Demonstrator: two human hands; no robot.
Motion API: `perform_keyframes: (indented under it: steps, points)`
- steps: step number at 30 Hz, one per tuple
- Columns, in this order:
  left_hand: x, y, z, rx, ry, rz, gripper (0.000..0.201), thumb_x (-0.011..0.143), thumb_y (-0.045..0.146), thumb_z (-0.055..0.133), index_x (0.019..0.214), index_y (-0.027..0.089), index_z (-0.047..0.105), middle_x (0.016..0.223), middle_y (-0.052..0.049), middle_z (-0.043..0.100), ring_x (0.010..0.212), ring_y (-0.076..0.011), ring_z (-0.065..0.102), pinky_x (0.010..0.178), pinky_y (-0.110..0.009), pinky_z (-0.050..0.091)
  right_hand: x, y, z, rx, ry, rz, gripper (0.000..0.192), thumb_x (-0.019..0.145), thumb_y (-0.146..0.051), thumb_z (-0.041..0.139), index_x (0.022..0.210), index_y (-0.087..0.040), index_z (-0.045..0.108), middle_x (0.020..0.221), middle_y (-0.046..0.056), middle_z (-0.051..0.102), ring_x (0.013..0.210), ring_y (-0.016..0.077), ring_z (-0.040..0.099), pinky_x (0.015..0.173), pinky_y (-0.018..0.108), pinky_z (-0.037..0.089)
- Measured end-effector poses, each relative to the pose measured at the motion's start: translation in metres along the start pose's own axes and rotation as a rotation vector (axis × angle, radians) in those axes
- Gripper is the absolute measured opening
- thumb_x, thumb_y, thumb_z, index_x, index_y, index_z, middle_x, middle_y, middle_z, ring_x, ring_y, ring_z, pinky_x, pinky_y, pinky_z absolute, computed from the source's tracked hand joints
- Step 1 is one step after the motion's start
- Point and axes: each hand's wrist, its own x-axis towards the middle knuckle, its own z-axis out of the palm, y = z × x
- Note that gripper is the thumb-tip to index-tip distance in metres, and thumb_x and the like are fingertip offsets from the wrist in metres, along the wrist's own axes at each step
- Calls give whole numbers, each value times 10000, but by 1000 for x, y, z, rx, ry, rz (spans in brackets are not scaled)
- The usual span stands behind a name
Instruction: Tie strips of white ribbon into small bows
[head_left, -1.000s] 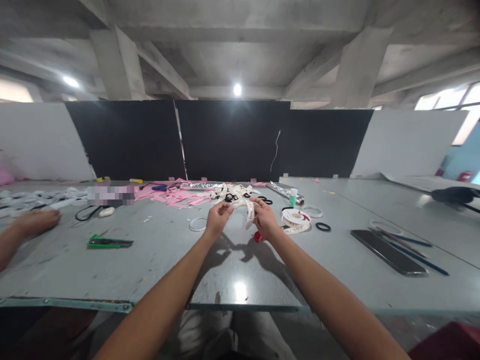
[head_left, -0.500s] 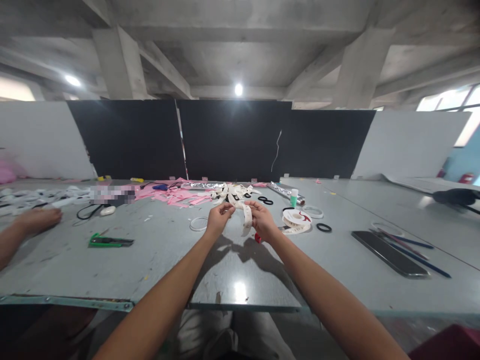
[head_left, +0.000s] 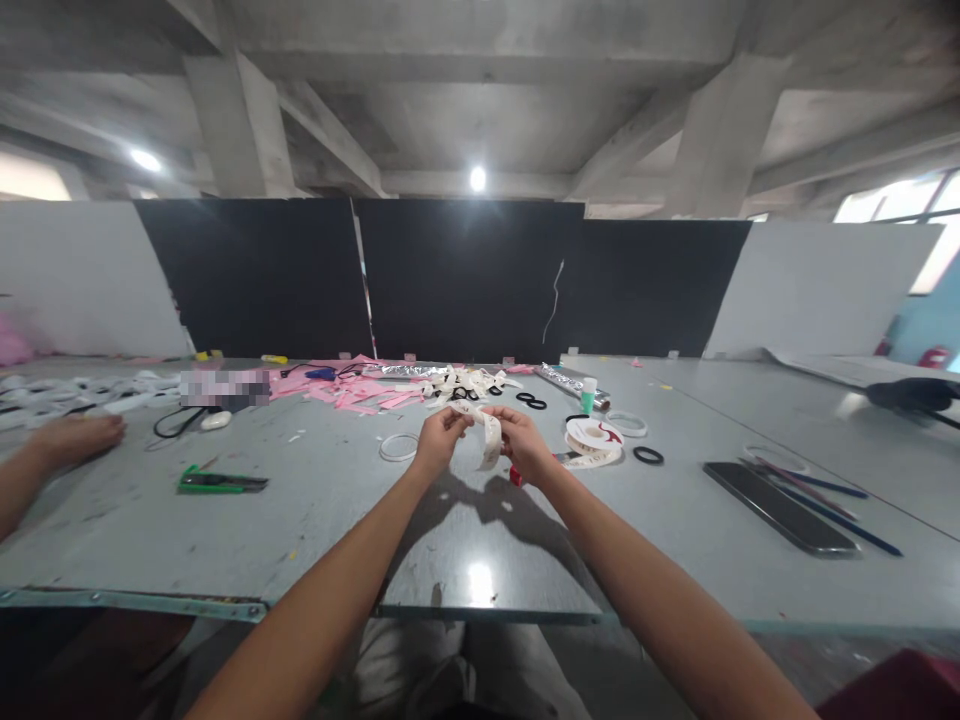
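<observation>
Both forearms extend from the near table (head_left: 465, 560) edge toward its middle. The left hand (head_left: 436, 441) is closed, thumb and fingertips pinching one end of a white printed ribbon strip (head_left: 487, 436). The right hand (head_left: 525, 443) is closed on the other end of the same strip, so the ribbon strip is held between the two hands, raised above the table, with a loop hanging down between them. A small red object (head_left: 515, 477) shows just below the right hand; whether it is gripped cannot be determined.

Left of the hands, a white ring (head_left: 398, 447) lies flat on the table. Right of the hands sits a ribbon roll (head_left: 593, 441), with a black ring (head_left: 647, 455) beside it. A green utility knife (head_left: 220, 483) lies well to the left. A dark phone (head_left: 780, 505) and pens (head_left: 825, 493) lie at the right.

At the far left, another person's hand (head_left: 75, 438) rests on the table. Farther back, pink scraps (head_left: 352, 392) and a pile of white ribbon pieces (head_left: 469, 382) lie before the black partition (head_left: 465, 280).
</observation>
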Motion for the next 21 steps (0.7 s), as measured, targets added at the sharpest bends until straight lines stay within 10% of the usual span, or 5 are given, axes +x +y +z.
perform_keyframes:
  steps: [9, 21]
  points:
    - [-6, -5, -2, 344, -26, 21, 335, 844, 489, 485, 777, 171, 567, 596, 8, 544, 560, -143, 493, 555, -262, 335, -1, 0, 4, -370, 65, -147, 357, 701, -472, 638, 864, -159, 686, 620, -10, 546, 510, 90, 490, 396, 180, 444]
    - [-3, -4, 3, 57, -67, -14, 309, 729, 448, 655, 814, 150, 661, 630, -1, 591, 570, -123, 508, 554, -238, 388, -1, -2, 1, -223, -22, -115, 285, 663, -433, 697, 745, -162, 670, 571, -35, 494, 475, 72, 485, 404, 180, 476]
